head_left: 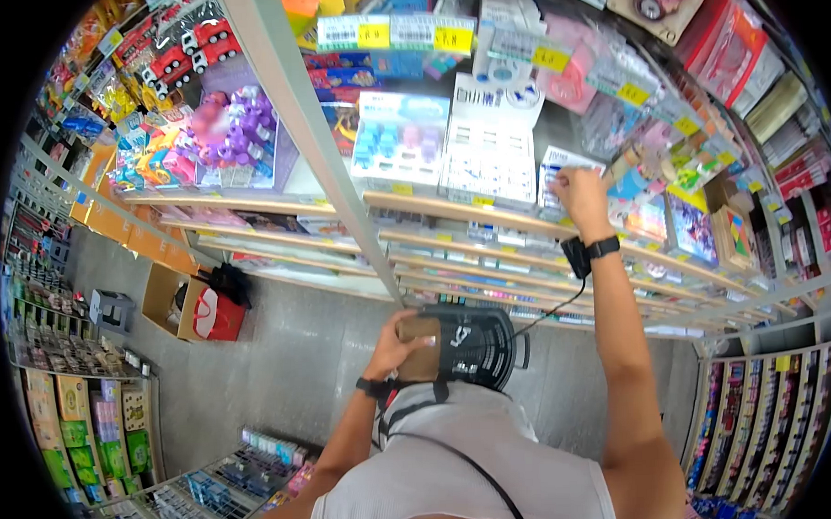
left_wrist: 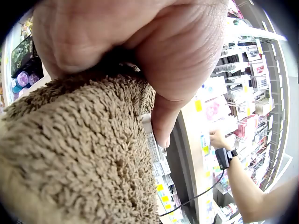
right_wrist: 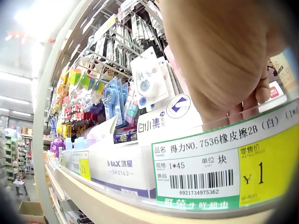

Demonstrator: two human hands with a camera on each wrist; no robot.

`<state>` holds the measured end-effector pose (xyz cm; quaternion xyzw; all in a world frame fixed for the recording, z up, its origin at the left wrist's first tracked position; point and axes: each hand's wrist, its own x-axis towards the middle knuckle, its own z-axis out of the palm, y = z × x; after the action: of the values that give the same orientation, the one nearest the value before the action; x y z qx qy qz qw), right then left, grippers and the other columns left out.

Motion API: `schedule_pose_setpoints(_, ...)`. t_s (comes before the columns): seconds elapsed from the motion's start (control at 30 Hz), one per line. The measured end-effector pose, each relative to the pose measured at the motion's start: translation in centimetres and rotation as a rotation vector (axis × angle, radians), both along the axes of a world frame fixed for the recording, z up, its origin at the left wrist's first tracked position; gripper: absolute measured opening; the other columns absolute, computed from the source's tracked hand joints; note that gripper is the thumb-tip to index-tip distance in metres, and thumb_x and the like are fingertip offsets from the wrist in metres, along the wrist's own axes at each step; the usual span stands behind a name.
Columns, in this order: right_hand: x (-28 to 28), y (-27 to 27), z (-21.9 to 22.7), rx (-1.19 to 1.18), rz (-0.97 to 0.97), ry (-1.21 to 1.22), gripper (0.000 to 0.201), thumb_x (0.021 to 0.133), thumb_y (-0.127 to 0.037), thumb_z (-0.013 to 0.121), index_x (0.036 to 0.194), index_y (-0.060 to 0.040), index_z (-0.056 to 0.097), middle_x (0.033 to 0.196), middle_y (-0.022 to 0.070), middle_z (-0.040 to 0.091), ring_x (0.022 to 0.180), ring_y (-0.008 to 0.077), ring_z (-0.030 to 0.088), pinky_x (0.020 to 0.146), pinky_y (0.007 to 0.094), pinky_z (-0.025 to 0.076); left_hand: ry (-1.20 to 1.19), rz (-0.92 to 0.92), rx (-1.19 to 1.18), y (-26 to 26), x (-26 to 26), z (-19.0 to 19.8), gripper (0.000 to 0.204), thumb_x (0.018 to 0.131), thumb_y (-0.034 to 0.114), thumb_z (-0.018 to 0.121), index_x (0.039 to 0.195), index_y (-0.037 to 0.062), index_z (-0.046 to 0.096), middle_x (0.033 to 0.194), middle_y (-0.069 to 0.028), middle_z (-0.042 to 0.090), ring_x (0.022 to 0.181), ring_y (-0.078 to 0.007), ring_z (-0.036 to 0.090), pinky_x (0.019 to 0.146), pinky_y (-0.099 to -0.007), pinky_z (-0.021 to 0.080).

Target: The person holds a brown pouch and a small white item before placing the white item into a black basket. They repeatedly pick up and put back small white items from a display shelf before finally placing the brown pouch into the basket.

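Note:
My left hand (head_left: pixel 396 344) grips a fluffy brown item (head_left: pixel 420 351) at waist height, over the near side of a black basket (head_left: pixel 478 349). Close up in the left wrist view, the item's shaggy pile (left_wrist: pixel 88 154) fills the lower left, and the thumb lies along its edge. My right hand (head_left: pixel 580 197) reaches over the shelf edge into a small box of erasers (head_left: pixel 552 177). In the right wrist view its fingers (right_wrist: pixel 251 100) bend down behind a price label (right_wrist: pixel 196 172), beside a white eraser (right_wrist: pixel 274 91). Whether they hold one, I cannot tell.
Left of the right hand stand a white display box (head_left: pixel 490 156) and a box of blue and purple items (head_left: pixel 398 141). A metal post (head_left: pixel 291 99) divides the shelving. A cardboard box (head_left: pixel 168 300) and a red bag (head_left: pixel 218 314) sit on the floor at left.

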<state>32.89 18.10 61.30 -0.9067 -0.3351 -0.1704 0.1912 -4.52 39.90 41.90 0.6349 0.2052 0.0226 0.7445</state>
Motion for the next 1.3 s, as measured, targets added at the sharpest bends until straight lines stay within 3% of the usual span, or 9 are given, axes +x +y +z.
schedule_pose_setpoints(0.07, -0.4, 0.1, 0.5, 0.013, -0.014, 0.046, 0.023, 0.077, -0.017, 0.083, 0.094, -0.0033, 0.076, 0.082, 0.0163, 0.073, 0.079, 0.0363, 0.071, 0.073, 0.0454, 0.056, -0.002, 0.007, -0.012, 0.1, -0.1, -0.2, 0.071, 0.075, 0.008, 0.090, 0.136, 0.0007, 0.055, 0.120, -0.0114, 0.068, 0.112, -0.0196, 0.064, 0.099, -0.0351, 0.053)
schedule_pose_setpoints(0.33, 0.0, 0.0, 0.0, 0.016, -0.020, 0.071, 0.024, 0.078, -0.014, 0.083, 0.094, 0.0023, 0.077, 0.085, 0.0177, 0.075, 0.079, 0.0303, 0.074, 0.074, 0.0378, 0.058, -0.049, 0.032, -0.017, 0.8, -0.3, -2.3, 0.068, 0.076, 0.008, 0.089, 0.135, 0.0014, 0.055, 0.122, -0.0135, 0.067, 0.112, -0.0215, 0.066, 0.098, -0.0341, 0.053)
schedule_pose_setpoints(0.43, 0.1, -0.1, -0.1, 0.055, -0.006, 0.100, 0.021, 0.075, -0.012, 0.082, 0.093, -0.0005, 0.076, 0.083, 0.0167, 0.073, 0.082, 0.0352, 0.071, 0.075, 0.0426, 0.056, -0.051, 0.038, -0.019, 0.9, -0.3, -2.4, 0.068, 0.076, 0.008, 0.089, 0.135, 0.0016, 0.055, 0.122, -0.0132, 0.068, 0.112, -0.0216, 0.066, 0.098, -0.0339, 0.053)
schedule_pose_setpoints(0.9, 0.4, -0.2, -0.1, 0.048, 0.007, 0.111, 0.021, 0.075, -0.010, 0.081, 0.092, 0.0014, 0.075, 0.087, 0.0199, 0.074, 0.083, 0.0368, 0.072, 0.077, 0.0431, 0.056, -0.060, 0.057, 0.030, 1.6, -1.0, -3.1, 0.067, 0.076, 0.009, 0.090, 0.134, 0.0052, 0.056, 0.119, -0.0109, 0.068, 0.111, -0.0204, 0.065, 0.097, -0.0334, 0.053)
schedule_pose_setpoints(1.03, -0.8, 0.6, 1.8, -0.031, 0.019, -0.023, 0.026, 0.076, -0.013, 0.082, 0.096, 0.0018, 0.074, 0.091, 0.0205, 0.074, 0.082, 0.0369, 0.072, 0.075, 0.0441, 0.056, -0.053, 0.073, -0.027, 1.8, -1.2, -2.3, 0.067, 0.076, 0.008, 0.089, 0.134, 0.0044, 0.056, 0.119, -0.0104, 0.068, 0.110, -0.0193, 0.064, 0.097, -0.0333, 0.052)
schedule_pose_setpoints(1.1, -2.8, 2.9, 3.3, 0.084, 0.148, -0.014, 0.025, 0.078, -0.014, 0.081, 0.097, 0.0021, 0.074, 0.092, 0.0202, 0.074, 0.081, 0.0356, 0.071, 0.075, 0.0437, 0.056, -0.064, 0.064, -0.028, 1.9, -1.4, -2.6, 0.066, 0.078, 0.004, 0.087, 0.137, 0.0011, 0.055, 0.120, -0.0102, 0.068, 0.111, -0.0185, 0.064, 0.099, -0.0333, 0.052)
schedule_pose_setpoints(1.13, -3.8, 4.5, 4.2, 0.093, 0.200, 0.126, 0.025, 0.080, -0.013, 0.080, 0.100, 0.0007, 0.075, 0.093, 0.0197, 0.073, 0.079, 0.0351, 0.070, 0.075, 0.0430, 0.055, -0.072, 0.052, -0.007, 2.0, -1.5, -3.0, 0.067, 0.078, 0.004, 0.087, 0.137, 0.0006, 0.054, 0.121, -0.0109, 0.068, 0.112, -0.0187, 0.064, 0.099, -0.0338, 0.052)
schedule_pose_setpoints(1.17, -3.7, 5.7, 3.8, 0.082, 0.324, 0.187, 0.029, 0.082, -0.008, 0.078, 0.110, -0.0010, 0.074, 0.096, 0.0161, 0.074, 0.079, 0.0298, 0.068, 0.075, 0.0393, 0.054, -0.062, 0.051, -0.011, 2.0, -1.5, -2.9, 0.067, 0.078, 0.004, 0.087, 0.137, 0.0006, 0.054, 0.121, -0.0109, 0.068, 0.112, -0.0187, 0.064, 0.099, -0.0338, 0.052)
schedule_pose_setpoints(1.3, -4.4, 10.5, 3.9, -0.030, 0.540, 0.281, 0.038, 0.082, 0.007, 0.066, 0.118, -0.0037, 0.071, 0.107, 0.0146, 0.070, 0.091, 0.0298, 0.067, 0.081, 0.0388, 0.053, -0.019, 0.032, -0.023, 2.2, -1.4, -1.8, 0.067, 0.076, 0.008, 0.089, 0.135, 0.0031, 0.056, 0.122, -0.0119, 0.067, 0.112, -0.0204, 0.064, 0.098, -0.0333, 0.053)
